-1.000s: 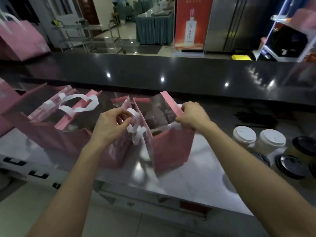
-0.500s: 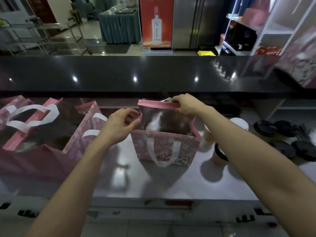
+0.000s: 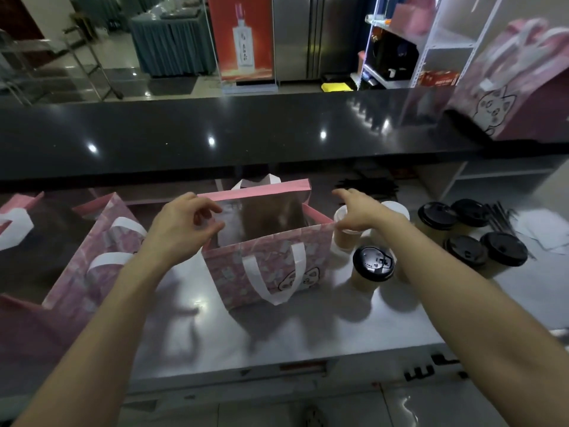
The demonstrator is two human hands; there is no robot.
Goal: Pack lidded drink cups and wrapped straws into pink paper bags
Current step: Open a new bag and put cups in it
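A pink paper bag (image 3: 271, 269) with white handles stands open and upright in the middle of the steel counter. My left hand (image 3: 181, 223) has its fingers curled at the bag's left rim and pinches the edge. My right hand (image 3: 357, 211) hovers at the bag's right corner with fingers spread, holding nothing. Right of the bag stand a cup with a black lid (image 3: 371, 268) and two cups with white lids (image 3: 343, 229), partly behind my right hand. Dark wrapped straws (image 3: 366, 186) lie behind them.
More pink bags (image 3: 98, 257) stand open at the left. Several loose black lids (image 3: 471, 232) and white papers (image 3: 542, 229) lie at the right. A raised black counter ledge (image 3: 246, 134) runs across the back, with another pink bag (image 3: 511, 87) on it at the far right.
My right hand has let go of the bag's far rim and moved right toward the cups. The bag stands wider open, and the view has shifted right.
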